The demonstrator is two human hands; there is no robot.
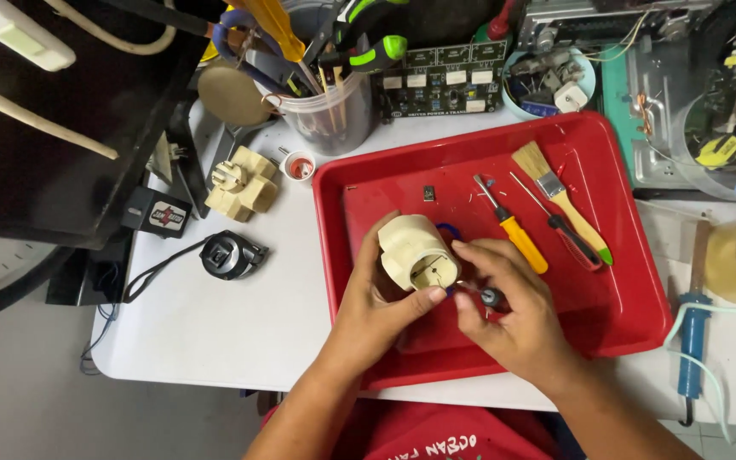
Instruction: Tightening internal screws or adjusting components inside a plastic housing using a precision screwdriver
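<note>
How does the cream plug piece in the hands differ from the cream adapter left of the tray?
The round plug piece is held by the left hand over the red tray, while the right hand works a small tool at its face. The blocky multi-way adapter lies untouched on the white table, prongs showing. Both are cream plastic.

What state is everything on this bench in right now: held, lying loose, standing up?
Cream plug adapter: held above the red tray by the left hand, socket face toward the camera.
Small screwdriver: gripped in the right hand, tip at the adapter.
Yellow screwdriver: lying loose in the tray.
Paintbrush: lying flat in the tray.
Second cream adapter: resting on the table, untouched.
Tool cup: upright, full.
</note>
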